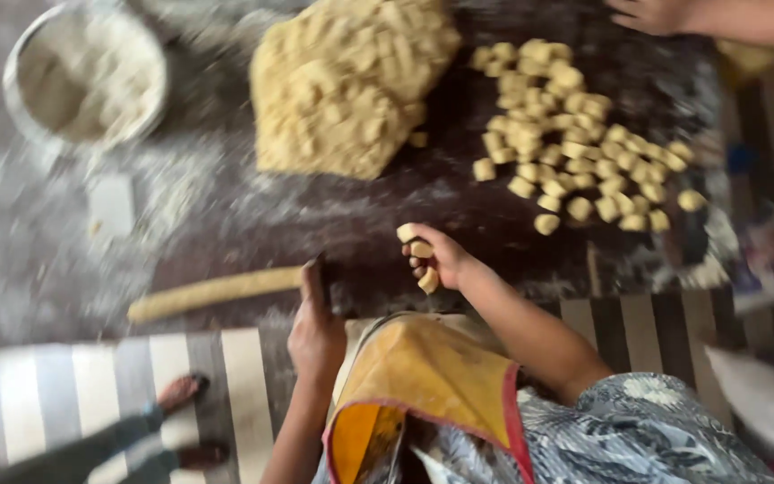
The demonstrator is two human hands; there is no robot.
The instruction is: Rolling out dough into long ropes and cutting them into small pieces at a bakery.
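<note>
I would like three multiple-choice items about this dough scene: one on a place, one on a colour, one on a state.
1. Where is the bowl?
A. top left
B. bottom right
C. beside the foot

2. What colour is the apron?
A. green
B. yellow with a red edge
C. black

3. What is the state of the right hand?
A. flat and empty
B. holding small dough pieces
C. out of view

Key:
1 A, the bowl sits in the upper left corner of the table.
2 B, yellow cloth with red trim.
3 B, its fingers curl round several cut pieces.
</note>
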